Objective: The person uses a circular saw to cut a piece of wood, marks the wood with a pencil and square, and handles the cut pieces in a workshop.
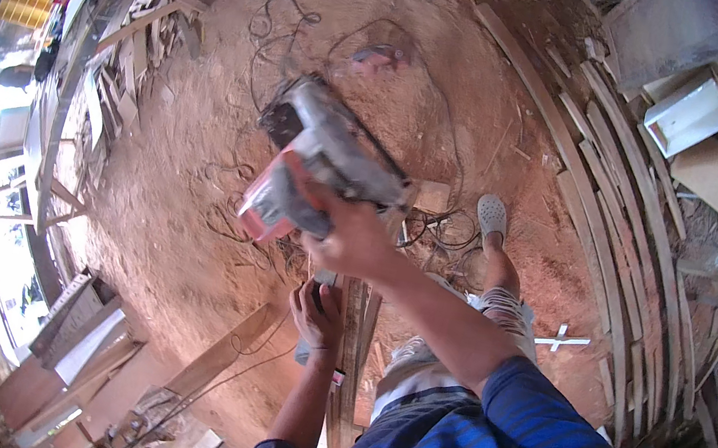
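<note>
Head view shows the power tool [340, 140] above the ground [170, 164]; my left fingers [305, 299] curl, but their grip I cannot tell; my right fingers [344, 222] grasp the tool, best kept steady, clear of my left.

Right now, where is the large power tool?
In the head view, the power tool is in the right hand, left of centre, higher in the picture than the left hand.

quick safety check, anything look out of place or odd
Yes: dark cable lies in loose loops on the ground beside the grey clog, a possible trip hazard, and wood scraps sit heaped at the left. The power tool in the right hand is blurred, so its condition is unclear.
</note>
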### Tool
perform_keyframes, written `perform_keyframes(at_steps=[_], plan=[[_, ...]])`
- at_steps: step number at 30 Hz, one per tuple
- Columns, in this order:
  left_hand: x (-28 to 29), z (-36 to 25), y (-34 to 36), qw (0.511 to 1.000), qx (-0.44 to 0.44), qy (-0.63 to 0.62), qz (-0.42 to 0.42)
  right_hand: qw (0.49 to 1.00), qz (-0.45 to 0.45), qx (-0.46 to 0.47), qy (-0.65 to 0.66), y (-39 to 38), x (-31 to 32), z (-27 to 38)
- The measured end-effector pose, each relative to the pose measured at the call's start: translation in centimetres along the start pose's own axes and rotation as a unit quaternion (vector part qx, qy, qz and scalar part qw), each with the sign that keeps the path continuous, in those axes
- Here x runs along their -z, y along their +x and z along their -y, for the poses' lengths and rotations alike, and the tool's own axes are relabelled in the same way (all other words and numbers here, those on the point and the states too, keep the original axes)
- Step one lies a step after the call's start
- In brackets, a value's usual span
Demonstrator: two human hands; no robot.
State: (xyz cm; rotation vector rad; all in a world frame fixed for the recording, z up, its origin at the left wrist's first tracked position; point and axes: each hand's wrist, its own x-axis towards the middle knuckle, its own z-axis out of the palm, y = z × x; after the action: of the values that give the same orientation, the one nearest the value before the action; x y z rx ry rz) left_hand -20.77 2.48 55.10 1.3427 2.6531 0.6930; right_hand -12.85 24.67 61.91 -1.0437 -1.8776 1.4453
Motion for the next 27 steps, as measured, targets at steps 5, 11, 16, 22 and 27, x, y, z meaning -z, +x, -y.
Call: perform_keyframes(at_steps=[5, 11, 16, 22, 27], plan=[[-0.4, -0.4, 0.3, 1.0, 0.027, -0.008, 0.005, 0.988, -0.04, -0.057, 0.136, -6.8, 8.2, -1.4], [-0.2, 0.3, -0.2, 1.0, 0.011, -0.01, -0.004, 0.989, -0.136, -0.05, 0.011, -12.9, 16.7, -3.4], [0.1, -0.4, 0.0, 1.0, -0.01, 0.005, 0.001, 0.966, -0.203, -0.153, 0.034, -16.1, 20.5, -6.7], [0.5, -0.7, 0.1, 1.0, 0.02, -0.011, 0.014, 0.963, -0.223, -0.145, -0.043, -16.2, 23.1, -10.5], [0.4, -0.8, -0.1, 0.999, 0.046, 0.0, 0.016, 0.958, -0.172, -0.215, -0.086, -12.8, 25.3, -14.0]])
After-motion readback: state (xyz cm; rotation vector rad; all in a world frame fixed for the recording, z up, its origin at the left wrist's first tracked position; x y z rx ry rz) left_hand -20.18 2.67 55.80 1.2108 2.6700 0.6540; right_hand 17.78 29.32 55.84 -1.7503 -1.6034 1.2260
